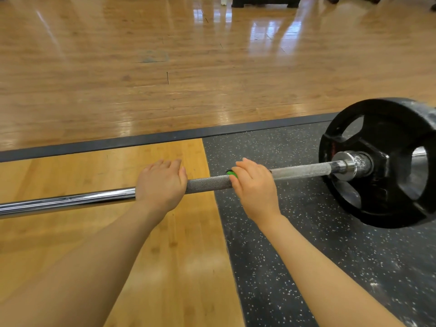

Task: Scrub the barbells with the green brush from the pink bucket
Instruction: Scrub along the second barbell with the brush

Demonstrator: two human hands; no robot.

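Scrubbing looks to be under way: the right hand [253,185] curls over the green brush [232,173], pressing it on the barbell's [207,184] rough knurled grip. The left hand [161,182] rests flat on the bar, fingers together, steadying it. Next, I judge, the brush should work right along the chalky knurling toward the black plate [387,161]. No bucket shows.

No readable text

No word, number or brand can be made out. A faint reddish mark is seen on the hub of the plate [387,161], but it is too blurred to be read.
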